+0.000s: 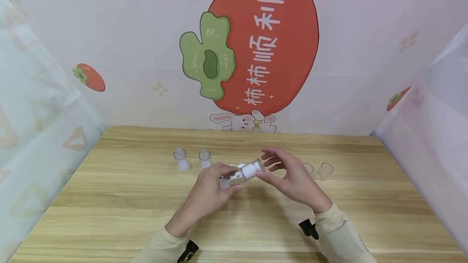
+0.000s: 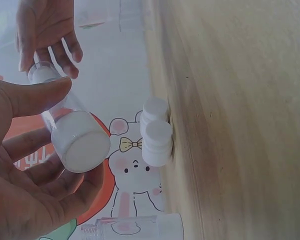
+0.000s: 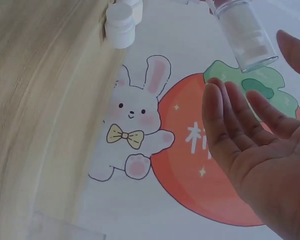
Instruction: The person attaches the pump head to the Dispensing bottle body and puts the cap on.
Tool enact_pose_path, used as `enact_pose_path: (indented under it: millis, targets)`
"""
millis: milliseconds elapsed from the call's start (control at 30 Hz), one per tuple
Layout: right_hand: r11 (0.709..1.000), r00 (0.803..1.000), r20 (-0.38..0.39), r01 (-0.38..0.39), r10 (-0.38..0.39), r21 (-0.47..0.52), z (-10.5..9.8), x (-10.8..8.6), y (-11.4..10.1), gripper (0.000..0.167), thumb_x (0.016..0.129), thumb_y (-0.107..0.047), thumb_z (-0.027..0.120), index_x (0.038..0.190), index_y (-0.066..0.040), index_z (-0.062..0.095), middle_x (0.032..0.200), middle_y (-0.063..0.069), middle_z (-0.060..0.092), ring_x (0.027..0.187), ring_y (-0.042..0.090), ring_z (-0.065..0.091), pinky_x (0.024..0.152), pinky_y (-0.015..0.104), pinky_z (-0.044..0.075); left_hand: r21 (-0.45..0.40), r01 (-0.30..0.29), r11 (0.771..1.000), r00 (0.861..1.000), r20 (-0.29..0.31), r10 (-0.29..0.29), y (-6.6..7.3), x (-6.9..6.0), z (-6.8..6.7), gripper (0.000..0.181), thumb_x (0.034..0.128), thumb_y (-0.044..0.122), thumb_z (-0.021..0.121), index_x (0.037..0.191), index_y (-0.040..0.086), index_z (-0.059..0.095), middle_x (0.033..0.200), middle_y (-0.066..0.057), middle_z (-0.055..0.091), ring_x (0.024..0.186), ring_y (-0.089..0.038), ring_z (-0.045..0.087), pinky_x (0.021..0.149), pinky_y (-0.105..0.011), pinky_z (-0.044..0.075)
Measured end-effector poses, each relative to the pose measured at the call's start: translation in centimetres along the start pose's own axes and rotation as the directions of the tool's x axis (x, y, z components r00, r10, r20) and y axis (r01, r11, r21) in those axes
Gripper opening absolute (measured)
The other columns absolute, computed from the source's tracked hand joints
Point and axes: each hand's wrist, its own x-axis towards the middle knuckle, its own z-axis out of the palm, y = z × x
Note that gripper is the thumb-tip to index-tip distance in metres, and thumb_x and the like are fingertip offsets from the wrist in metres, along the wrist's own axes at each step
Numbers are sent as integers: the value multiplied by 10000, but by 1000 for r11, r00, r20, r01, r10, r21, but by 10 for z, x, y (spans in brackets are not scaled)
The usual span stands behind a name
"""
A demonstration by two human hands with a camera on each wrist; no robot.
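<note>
My left hand [image 1: 210, 190] grips a clear cylindrical bottle [image 1: 237, 177] with a white base [image 2: 82, 145], held tilted above the table. A clear cap with a white inner part [image 1: 251, 169] sits on its upper end. At that end my right hand [image 1: 292, 177] has its thumb close to the rim, fingers spread and not wrapped round it; whether the thumb touches is unclear. In the right wrist view the bottle's end [image 3: 250, 47] lies between the right hand's thumb and fingers [image 3: 235, 105].
Two clear bottles with white parts stand at the back left, one [image 1: 181, 160] left of the other [image 1: 205, 158]. White ribbed pieces [image 2: 157, 142] are behind the held bottle. Two clear round-rimmed pieces, one [image 1: 326, 168] farther right, stand on the wooden table [image 1: 128, 198].
</note>
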Motion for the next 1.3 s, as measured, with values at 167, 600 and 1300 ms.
enact_pose_path:
  millis: [167, 600, 1300]
  targets:
    - [995, 1000, -2, 3, -3, -102, -2, -1, -2, 454, 892, -212, 807, 1280, -74, 617, 1056, -3, 654, 928, 149, 650, 808, 383, 573, -99, 59, 993, 998, -19, -61, -2, 2, -3, 349, 762, 73, 889, 1090, 79, 767, 962, -58, 727, 856, -200, 679, 738, -329, 551]
    - [948, 992, 126, 27, 13, -317, 5, -4, -9, 180, 896, -225, 795, 1035, -149, 711, 960, -66, 681, 856, 145, 642, 746, 343, 559, -253, 158, 954, 985, -32, -172, -4, 6, -8, 328, 799, 115, 872, 1110, 88, 770, 975, -80, 737, 903, -214, 684, 816, -483, 563]
    - [931, 961, 276, 83, 20, -354, 12, -10, -12, 162, 907, -208, 779, 1017, -108, 715, 895, -57, 672, 837, 137, 642, 754, 304, 535, -372, 202, 906, 971, -43, -234, 4, 16, 5, 386, 848, 51, 813, 1196, -15, 657, 1038, -102, 669, 988, -270, 649, 889, -477, 552]
